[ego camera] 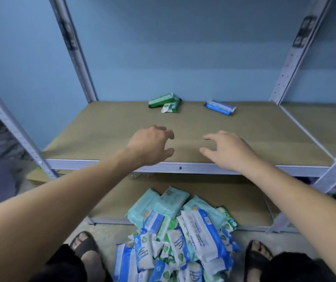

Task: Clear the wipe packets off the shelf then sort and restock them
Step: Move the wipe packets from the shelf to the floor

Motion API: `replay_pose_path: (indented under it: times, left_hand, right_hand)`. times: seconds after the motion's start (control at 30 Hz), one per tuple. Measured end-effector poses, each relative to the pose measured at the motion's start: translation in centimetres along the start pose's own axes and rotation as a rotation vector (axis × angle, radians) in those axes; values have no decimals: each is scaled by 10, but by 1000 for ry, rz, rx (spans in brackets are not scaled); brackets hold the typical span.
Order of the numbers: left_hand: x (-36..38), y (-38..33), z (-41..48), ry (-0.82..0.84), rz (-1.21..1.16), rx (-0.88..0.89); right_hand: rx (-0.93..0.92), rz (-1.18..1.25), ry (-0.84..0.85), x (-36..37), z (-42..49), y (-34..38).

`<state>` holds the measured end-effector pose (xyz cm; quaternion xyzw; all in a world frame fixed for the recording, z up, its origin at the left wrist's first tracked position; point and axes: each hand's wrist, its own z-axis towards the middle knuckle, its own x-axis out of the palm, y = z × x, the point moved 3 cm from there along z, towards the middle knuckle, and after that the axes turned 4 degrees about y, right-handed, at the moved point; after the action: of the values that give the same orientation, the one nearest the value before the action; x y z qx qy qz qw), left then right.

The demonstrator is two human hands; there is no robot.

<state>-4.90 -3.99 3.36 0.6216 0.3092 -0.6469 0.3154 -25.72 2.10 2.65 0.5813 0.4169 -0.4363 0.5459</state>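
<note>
Forearms outstretched, left hand and right hand empty, palms-down over shelf

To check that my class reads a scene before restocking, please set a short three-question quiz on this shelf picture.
1. True or false: the left hand and right hand each grip a packet.
2. On the shelf, the blue packet lies on which side of the green packets? A left, B right, C on top.
3. Where is the big pile of packets?
Key: 1 false, both hands are open and hold nothing. 2 B. 3 on the floor.
</note>
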Motion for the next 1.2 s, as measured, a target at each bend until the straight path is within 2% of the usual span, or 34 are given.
replay_pose_path:
  times: [0.2, 0.4, 0.6, 0.97, 1.2]
  left_hand:
    - [13, 29, 68, 12, 63, -46]
    - [45, 67, 132, 27, -66, -159]
    - [68, 89, 194, -123, -151, -259]
    - [84, 87, 256, -294, -274, -398]
    - [79, 88, 242, -263, -315, -399]
  right_hand:
    - [8, -21, 27, 2, 79, -38]
    - [111, -92, 42, 10, 157, -88]
    - [131, -104, -30, 6, 210, -120]
    - [108, -25, -85, 19, 250, -146]
    - [130, -106, -122, 22, 250, -152]
